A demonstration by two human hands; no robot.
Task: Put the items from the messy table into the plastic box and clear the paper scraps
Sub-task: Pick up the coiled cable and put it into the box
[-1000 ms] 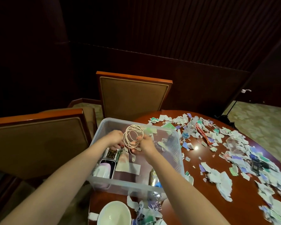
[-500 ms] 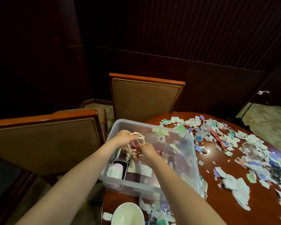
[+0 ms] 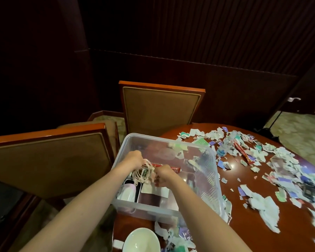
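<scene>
The left hand (image 3: 134,159) and right hand (image 3: 164,175) both pinch a coiled white cord (image 3: 144,172), held low inside the plastic box (image 3: 217,179) above a few things already packed. I judge this only a start. To the right, paper scraps (image 3: 265,204) litter the table (image 3: 244,179), with a bottle (image 3: 224,147) and a red packet (image 3: 242,153) among them — most of the work remains.

Formal dining or meeting room rather than a home kitchen or workshop. A round table (image 3: 233,171) of polished red-brown wood stands at the centre. The far chair (image 3: 160,106) and the left chair (image 3: 49,160) share matching wooden frames and padded tan backs. Dark ribbed wood panelling (image 3: 216,33) lines the walls. Patterned carpet (image 3: 302,131) covers the floor.
</scene>
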